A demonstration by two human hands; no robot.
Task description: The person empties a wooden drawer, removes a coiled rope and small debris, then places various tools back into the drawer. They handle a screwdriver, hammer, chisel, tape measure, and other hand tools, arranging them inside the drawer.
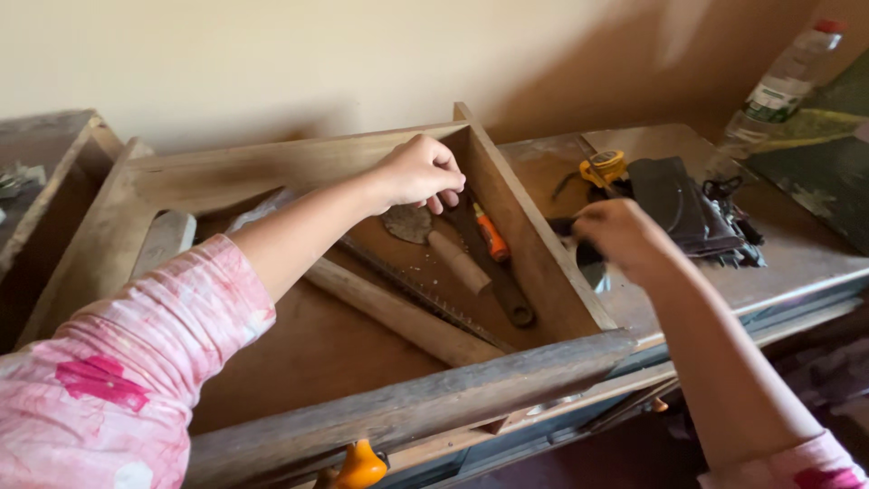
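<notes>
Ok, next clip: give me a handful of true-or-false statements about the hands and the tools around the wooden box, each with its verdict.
1. The left hand is inside the wooden box, at its far right corner. True.
2. A saw blade lies in the box. True.
3. The right hand is inside the box too. False: it is outside, over the tabletop to the right of the box wall.
4. A plastic bottle stands at the far right. True.
5. The yellow tape measure lies inside the box. False: it sits on the tabletop, beyond the right hand.
6. The orange-handled tool is in the right hand. False: it lies in the box near the left hand.
</notes>
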